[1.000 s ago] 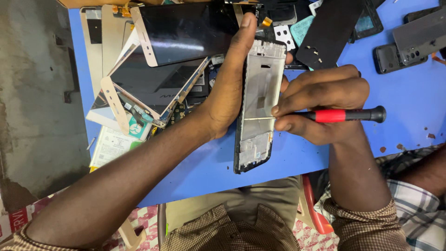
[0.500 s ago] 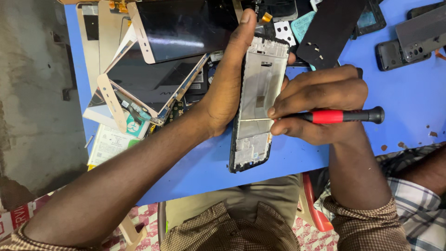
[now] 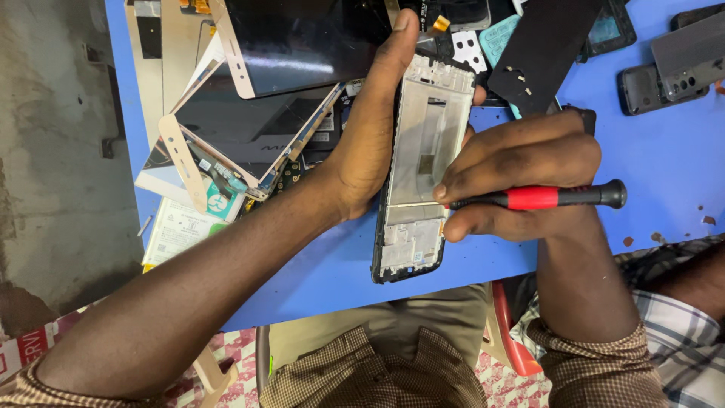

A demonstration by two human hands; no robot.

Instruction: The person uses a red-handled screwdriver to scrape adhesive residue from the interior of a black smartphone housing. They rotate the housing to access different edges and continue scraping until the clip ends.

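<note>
Phone frame held steady, screwdriver laid across it

Hands meet over the near edge of a blue table [image 3: 664, 143]. The left hand [image 3: 370, 143] is wrapped around the left side of a bare phone frame [image 3: 419, 151], thumb running up along its edge and fingertips showing past its right side, so the frame is firmly grasped and lies lengthwise away from the person, its lower end close to the table's front edge. The right hand [image 3: 521, 177] is clenched around a screwdriver [image 3: 544, 198] with a red and black handle; the tool lies sideways, its handle end pointing right and its tip resting on the frame about two thirds of the way down. Left of the frame sits a pile of phone screens [image 3: 249, 128] with gold borders, stacked at angles over circuit boards. Beyond the frame lie a black back cover [image 3: 547, 53] and, further right, dark phones [image 3: 664, 75] well apart from the hands. A checked sleeve [image 3: 680, 340] shows at the lower right
</note>
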